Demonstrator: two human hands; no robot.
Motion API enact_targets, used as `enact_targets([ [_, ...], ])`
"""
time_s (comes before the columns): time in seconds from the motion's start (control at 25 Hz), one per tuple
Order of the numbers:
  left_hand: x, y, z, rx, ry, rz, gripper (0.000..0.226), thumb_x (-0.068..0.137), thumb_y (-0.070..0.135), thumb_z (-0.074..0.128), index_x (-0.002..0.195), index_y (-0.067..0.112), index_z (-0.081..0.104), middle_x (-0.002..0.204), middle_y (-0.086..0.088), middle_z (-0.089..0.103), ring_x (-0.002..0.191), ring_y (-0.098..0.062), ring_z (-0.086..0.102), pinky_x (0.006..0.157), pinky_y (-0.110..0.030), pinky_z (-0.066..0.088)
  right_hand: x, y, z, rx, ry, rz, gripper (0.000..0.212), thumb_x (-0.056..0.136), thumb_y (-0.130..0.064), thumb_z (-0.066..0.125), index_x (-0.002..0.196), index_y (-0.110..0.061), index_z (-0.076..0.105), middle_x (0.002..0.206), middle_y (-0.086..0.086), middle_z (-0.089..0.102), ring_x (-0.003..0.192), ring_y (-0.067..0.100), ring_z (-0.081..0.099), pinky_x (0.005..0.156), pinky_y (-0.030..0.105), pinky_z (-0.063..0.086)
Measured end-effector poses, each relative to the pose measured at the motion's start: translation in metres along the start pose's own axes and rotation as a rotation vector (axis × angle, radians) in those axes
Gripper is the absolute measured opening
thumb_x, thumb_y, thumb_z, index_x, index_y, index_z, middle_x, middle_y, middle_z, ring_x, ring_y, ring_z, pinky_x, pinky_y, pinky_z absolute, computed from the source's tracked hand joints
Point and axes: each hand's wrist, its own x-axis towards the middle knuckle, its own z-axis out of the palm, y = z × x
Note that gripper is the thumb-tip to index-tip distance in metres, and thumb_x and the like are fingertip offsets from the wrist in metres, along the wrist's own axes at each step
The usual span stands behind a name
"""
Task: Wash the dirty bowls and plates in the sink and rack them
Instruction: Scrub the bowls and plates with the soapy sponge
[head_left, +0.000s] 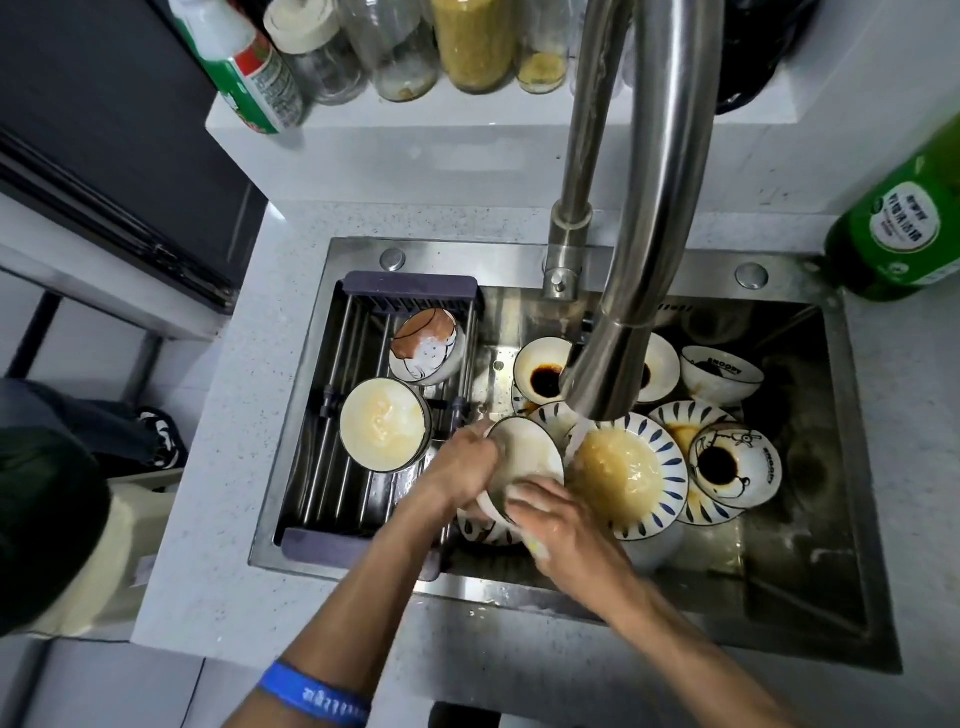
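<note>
Left hand (465, 470) grips the tilted white ceramic bowl (524, 462), right hand (558, 514) scrubbing inside; soapy, it could slip onto the plates below.

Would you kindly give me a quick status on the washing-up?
Left hand grips white bowl; right hand scrubs inside. Two bowls on grey rack. Steel faucet running, dirty dishes crowd steel sink.

Dim, soft overhead light; glare on faucet (644, 208), dark sink (810, 519) corners, wide-angle bending at edges.
</note>
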Motion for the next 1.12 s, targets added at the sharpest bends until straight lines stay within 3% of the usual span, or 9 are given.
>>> enact_targets([
  [0.16, -0.004, -0.011, 0.003, -0.07, 0.19, 0.064, 0.047, 0.083, 0.024, 0.04, 0.126, 0.027, 0.059, 0.115, 0.003, 0.068, 0.098, -0.013, 0.063, 0.091, -0.028, 0.05, -0.005, -0.001, 0.009, 0.18, 0.047, 0.192, 0.03, 0.075, 0.004, 0.066, 0.097, -0.015, 0.068, 0.103, -0.003, 0.068, 0.097, 0.017, 0.063, 0.083, 0.034, 0.053],
  [0.24, -0.004, -0.006, 0.0, -0.001, 0.097, -0.028, 0.045, 0.084, 0.019, 0.041, 0.126, 0.026, 0.058, 0.119, 0.006, 0.065, 0.094, -0.013, 0.062, 0.088, -0.026, 0.05, -0.005, 0.0, 0.01, -0.037, -0.057, 0.036, 0.044, 0.068, 0.011, 0.069, 0.103, -0.015, 0.067, 0.113, -0.003, 0.065, 0.11, 0.019, 0.059, 0.091, 0.033, 0.052],
  [0.36, -0.003, -0.009, -0.003, -0.13, 0.21, -0.108, 0.058, 0.075, 0.019, 0.041, 0.129, 0.02, 0.06, 0.118, -0.006, 0.068, 0.107, -0.025, 0.062, 0.101, -0.04, 0.048, -0.01, 0.003, 0.007, -0.157, -0.067, -0.058, 0.045, 0.064, 0.012, 0.071, 0.104, -0.011, 0.069, 0.117, 0.003, 0.066, 0.116, 0.024, 0.057, 0.093, 0.037, 0.053],
  [0.48, 0.0, -0.011, -0.014, -0.175, 0.107, -0.215, 0.03, 0.087, 0.018, 0.046, 0.104, 0.01, 0.069, 0.101, -0.015, 0.069, 0.09, -0.029, 0.064, 0.083, -0.046, 0.053, -0.008, -0.007, 0.007, -0.066, -0.065, -0.078, 0.045, 0.066, 0.012, 0.068, 0.102, -0.014, 0.065, 0.111, 0.0, 0.067, 0.107, 0.019, 0.059, 0.084, 0.034, 0.056],
  [0.64, -0.008, -0.022, -0.023, -0.824, -0.188, -0.187, 0.057, 0.098, 0.056, 0.044, 0.12, 0.009, 0.068, 0.114, -0.021, 0.07, 0.102, -0.033, 0.068, 0.085, -0.042, 0.054, 0.017, -0.03, -0.012, 0.666, 0.079, 0.532, 0.033, 0.072, -0.003, 0.081, 0.094, -0.024, 0.067, 0.086, -0.011, 0.07, 0.081, 0.008, 0.063, 0.067, 0.022, 0.05],
  [0.76, -0.01, -0.045, -0.015, -1.018, -0.16, -0.226, 0.069, 0.091, 0.065, 0.046, 0.122, 0.007, 0.066, 0.118, -0.026, 0.066, 0.103, -0.037, 0.066, 0.079, -0.046, 0.056, 0.025, -0.034, -0.021, 1.281, 0.194, 1.018, 0.036, 0.075, -0.017, 0.08, 0.1, -0.028, 0.058, 0.09, -0.011, 0.068, 0.082, 0.004, 0.064, 0.064, 0.021, 0.05],
  [0.88, -0.007, -0.054, -0.016, -1.083, -0.103, -0.153, 0.053, 0.084, 0.055, 0.064, 0.115, 0.013, 0.073, 0.124, -0.023, 0.065, 0.106, -0.033, 0.066, 0.081, -0.048, 0.056, 0.036, -0.037, -0.009, 1.135, 0.461, 1.171, 0.021, 0.087, -0.041, 0.066, 0.091, -0.02, 0.062, 0.086, -0.003, 0.065, 0.079, 0.013, 0.059, 0.058, 0.021, 0.048],
  [0.96, -0.01, -0.055, -0.021, -1.201, -0.137, -0.07, 0.056, 0.066, 0.042, 0.087, 0.111, 0.011, 0.074, 0.121, -0.02, 0.067, 0.106, -0.03, 0.067, 0.086, -0.049, 0.057, 0.055, -0.038, -0.002, 0.911, 0.563, 1.18, 0.021, 0.098, -0.032, 0.056, 0.082, -0.02, 0.064, 0.078, 0.0, 0.065, 0.077, 0.018, 0.06, 0.058, 0.017, 0.047],
  [1.12, -0.023, -0.048, -0.048, -1.126, -0.199, 0.025, 0.091, 0.053, 0.021, 0.093, 0.133, 0.002, 0.054, 0.128, -0.026, 0.061, 0.115, -0.036, 0.061, 0.085, -0.048, 0.057, 0.053, -0.046, 0.004, 0.967, 0.36, 0.83, 0.038, 0.095, -0.017, 0.044, 0.125, -0.034, 0.059, 0.131, -0.011, 0.059, 0.112, 0.006, 0.058, 0.093, 0.021, 0.048],
])
